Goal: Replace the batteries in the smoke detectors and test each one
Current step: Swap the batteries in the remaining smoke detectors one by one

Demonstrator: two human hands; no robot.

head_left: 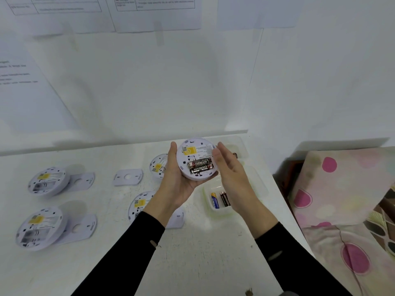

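- Our left grip (pixel 177 180) cradles a smoke detector (pixel 193 149) from below, thumb along its left rim and fingers curled under its near edge, holding it above the far right part of the surface (pixel 106 257).
- The detector faces back-up, and two black batteries (pixel 199 164) sit side by side in its open compartment.
- Our right grip (pixel 230 174) is released, fingers straight, just beside the detector's right rim; we cannot tell whether it touches.
- Below the right grip, a clear tray (pixel 208 207) on the surface holds spare batteries (pixel 214 199), one blue and the rest dark.
- Four more detectors lie back-up: two at the left (pixel 48 181) and two partly hidden behind our left wrist (pixel 140 205).
- A mounting plate (pixel 127 177) lies alone between them; others sit under the left pair.
- A pink-spotted cloth (pixel 342 189) lies to the right of the surface.
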